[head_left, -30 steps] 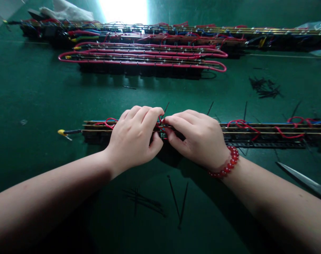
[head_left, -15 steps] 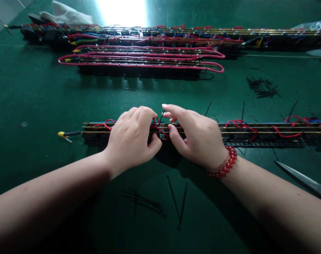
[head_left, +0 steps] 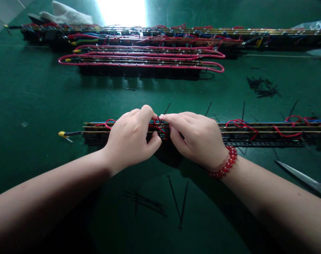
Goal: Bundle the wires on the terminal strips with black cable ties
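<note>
Along the table lies a long black strip assembly [head_left: 97, 135] with brass rails and red wires. My left hand [head_left: 132, 135] is curled over it, its index fingertip against a looped red wire [head_left: 162, 131] and its thumb lower down on the near side. My right hand [head_left: 196, 134], with a red bead bracelet [head_left: 230, 160] at the wrist, faces it with fingers drawn together at the same loop. The tail of a black cable tie [head_left: 167, 107] sticks up behind the right fingers; their exact grip on it is partly hidden. More upright ties, such as one cable tie [head_left: 208, 109], stand along the strip.
Loose cable ties [head_left: 144, 201] lie near me, with a pile of short black pieces [head_left: 262, 88] at the back right. Scissors [head_left: 304, 179] rest at the right. Farther back are a pink-cabled assembly [head_left: 149, 66], another long strip [head_left: 268, 32] and a white cloth [head_left: 66, 14].
My right hand has lowered its raised index finger and closed its fingers at the red wire loop. The cable tie's tail now leans to the right. My left hand has barely shifted.
</note>
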`<state>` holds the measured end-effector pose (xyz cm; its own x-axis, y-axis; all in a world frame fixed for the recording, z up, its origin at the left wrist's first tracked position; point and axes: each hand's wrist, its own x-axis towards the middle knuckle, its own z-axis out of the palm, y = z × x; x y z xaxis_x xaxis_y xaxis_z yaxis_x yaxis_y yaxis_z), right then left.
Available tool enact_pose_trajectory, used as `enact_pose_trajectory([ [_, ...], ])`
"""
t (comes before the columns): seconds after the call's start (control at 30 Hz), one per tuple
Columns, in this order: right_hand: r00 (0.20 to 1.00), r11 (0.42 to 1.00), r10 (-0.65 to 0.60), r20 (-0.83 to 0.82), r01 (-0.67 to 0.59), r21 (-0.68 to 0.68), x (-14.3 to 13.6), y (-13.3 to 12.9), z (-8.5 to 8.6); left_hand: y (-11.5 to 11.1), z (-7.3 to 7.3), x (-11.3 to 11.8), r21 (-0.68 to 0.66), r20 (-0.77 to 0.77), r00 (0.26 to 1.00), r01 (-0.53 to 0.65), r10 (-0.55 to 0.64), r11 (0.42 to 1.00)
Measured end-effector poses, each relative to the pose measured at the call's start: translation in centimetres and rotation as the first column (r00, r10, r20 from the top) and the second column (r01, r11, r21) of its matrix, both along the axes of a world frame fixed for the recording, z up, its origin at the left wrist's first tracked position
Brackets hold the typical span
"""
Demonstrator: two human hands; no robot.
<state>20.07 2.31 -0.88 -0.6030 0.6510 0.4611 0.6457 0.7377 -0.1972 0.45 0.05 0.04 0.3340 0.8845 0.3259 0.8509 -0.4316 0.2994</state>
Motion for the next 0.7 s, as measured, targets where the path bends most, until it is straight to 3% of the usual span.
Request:
enact_pose_trajectory([
  [0.5, 0.996, 0.999, 0.049, 0.07, -0.05, 0.01, 0.06, 0.07, 0.13, -0.01, -0.42, -0.01, 0.063, -0.068, 0.996, 0.06, -0.055, 0.996],
  [0.7, 0.994, 1.0, 0.025, 0.106, -0.026, 0.011, -0.11, 0.02, 0.15, 0.02, -0.43, 0.07, 0.123, 0.023, 0.995, 0.094, -0.097, 0.988],
])
